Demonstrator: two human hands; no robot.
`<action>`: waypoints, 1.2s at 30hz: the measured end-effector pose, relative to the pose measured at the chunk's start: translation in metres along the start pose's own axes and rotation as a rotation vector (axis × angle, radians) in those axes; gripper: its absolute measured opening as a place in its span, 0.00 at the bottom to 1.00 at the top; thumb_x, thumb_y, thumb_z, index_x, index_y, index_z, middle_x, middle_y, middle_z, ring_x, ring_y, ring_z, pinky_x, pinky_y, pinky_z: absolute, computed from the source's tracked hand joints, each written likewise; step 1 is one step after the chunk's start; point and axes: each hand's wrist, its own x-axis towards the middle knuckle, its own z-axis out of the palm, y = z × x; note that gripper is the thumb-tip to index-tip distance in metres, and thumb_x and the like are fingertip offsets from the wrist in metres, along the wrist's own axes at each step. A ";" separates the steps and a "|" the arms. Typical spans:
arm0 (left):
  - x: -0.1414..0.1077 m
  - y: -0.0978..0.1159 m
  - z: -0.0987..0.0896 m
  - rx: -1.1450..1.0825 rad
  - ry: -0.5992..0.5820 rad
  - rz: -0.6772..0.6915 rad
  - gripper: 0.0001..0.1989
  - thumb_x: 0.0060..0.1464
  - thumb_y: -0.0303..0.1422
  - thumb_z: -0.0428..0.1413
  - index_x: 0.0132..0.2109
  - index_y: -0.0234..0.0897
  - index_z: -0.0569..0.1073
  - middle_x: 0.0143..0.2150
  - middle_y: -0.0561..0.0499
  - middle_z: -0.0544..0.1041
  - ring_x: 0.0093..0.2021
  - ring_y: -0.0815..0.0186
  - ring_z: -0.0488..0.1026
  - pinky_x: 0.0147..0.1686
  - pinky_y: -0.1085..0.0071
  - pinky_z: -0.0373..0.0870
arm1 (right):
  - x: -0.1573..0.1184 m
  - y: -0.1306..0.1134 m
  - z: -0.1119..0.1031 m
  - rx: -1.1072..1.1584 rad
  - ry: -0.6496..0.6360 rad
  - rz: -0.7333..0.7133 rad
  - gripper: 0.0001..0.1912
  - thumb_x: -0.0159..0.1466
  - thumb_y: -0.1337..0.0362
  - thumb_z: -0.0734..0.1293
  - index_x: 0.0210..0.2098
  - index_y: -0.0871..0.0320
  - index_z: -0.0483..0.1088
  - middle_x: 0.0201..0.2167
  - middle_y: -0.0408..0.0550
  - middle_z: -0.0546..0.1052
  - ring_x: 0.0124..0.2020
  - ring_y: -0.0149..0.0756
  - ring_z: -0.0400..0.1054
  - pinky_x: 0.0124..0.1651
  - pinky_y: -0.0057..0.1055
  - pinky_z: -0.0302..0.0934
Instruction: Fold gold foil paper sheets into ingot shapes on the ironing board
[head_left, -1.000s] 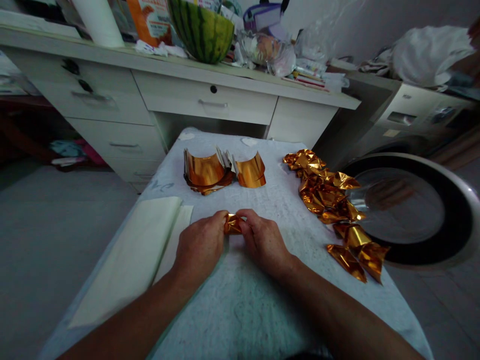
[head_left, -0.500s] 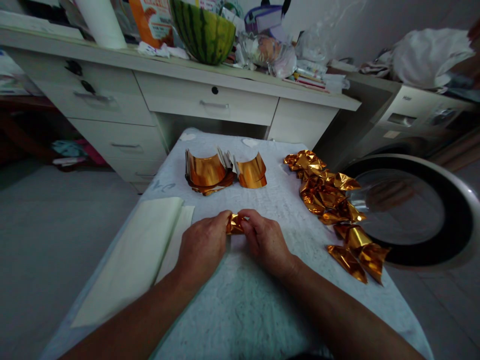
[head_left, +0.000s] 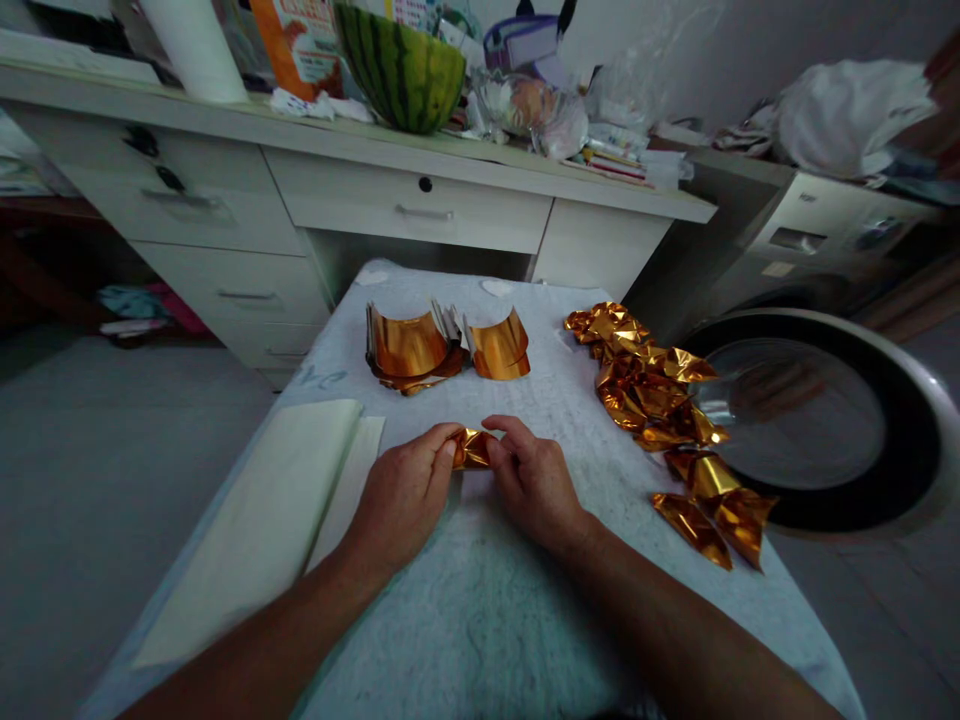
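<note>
A small folded piece of shiny gold foil paper (head_left: pixel 472 449) is held between my two hands, just above the cloth-covered table. My left hand (head_left: pixel 409 490) pinches its left end with thumb and fingers. At the right end, my right hand (head_left: pixel 536 485) grips the foil, its index finger raised a little off it. Beyond my hands stand curved stacks of gold foil sheets (head_left: pixel 409 345), with a smaller stack (head_left: pixel 501 348) beside them on the right. Folded gold foil pieces (head_left: pixel 652 385) lie in a heap along the table's right side.
Folded pale paper (head_left: pixel 255 530) lies on the table (head_left: pixel 487 620) left of my hands. A white desk (head_left: pixel 405 205) with a cut watermelon (head_left: pixel 405 70) stands behind. The open round door (head_left: pixel 817 415) of a washing machine (head_left: pixel 810 230) is close to the right edge.
My right index finger has lifted slightly away from the foil. Both hands still hold the piece in nearly the same place. The view has shifted a little.
</note>
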 end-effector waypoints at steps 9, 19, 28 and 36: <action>0.000 0.000 0.002 0.067 0.052 -0.003 0.19 0.65 0.36 0.42 0.48 0.38 0.75 0.42 0.48 0.82 0.41 0.58 0.79 0.41 0.64 0.71 | 0.000 -0.005 0.000 0.018 -0.042 -0.004 0.09 0.68 0.66 0.57 0.44 0.57 0.66 0.26 0.43 0.75 0.25 0.31 0.68 0.30 0.26 0.56; 0.001 0.000 0.005 0.122 0.067 0.073 0.16 0.64 0.33 0.43 0.46 0.38 0.74 0.40 0.49 0.82 0.39 0.61 0.79 0.37 0.67 0.70 | 0.000 -0.005 0.001 -0.016 -0.033 0.018 0.11 0.68 0.66 0.56 0.46 0.59 0.66 0.26 0.44 0.76 0.25 0.33 0.69 0.30 0.27 0.57; 0.000 -0.003 0.004 0.086 0.072 0.025 0.16 0.65 0.33 0.42 0.47 0.37 0.75 0.42 0.48 0.82 0.40 0.60 0.79 0.40 0.65 0.71 | -0.003 -0.007 0.003 -0.057 -0.031 -0.143 0.14 0.69 0.66 0.55 0.51 0.57 0.64 0.34 0.47 0.79 0.31 0.33 0.73 0.35 0.28 0.62; -0.001 -0.002 0.004 0.072 0.038 0.071 0.16 0.65 0.34 0.43 0.47 0.39 0.74 0.40 0.50 0.82 0.38 0.61 0.79 0.38 0.66 0.70 | -0.003 -0.006 0.000 -0.040 0.031 -0.007 0.16 0.66 0.67 0.57 0.53 0.60 0.65 0.23 0.41 0.74 0.21 0.31 0.66 0.29 0.27 0.58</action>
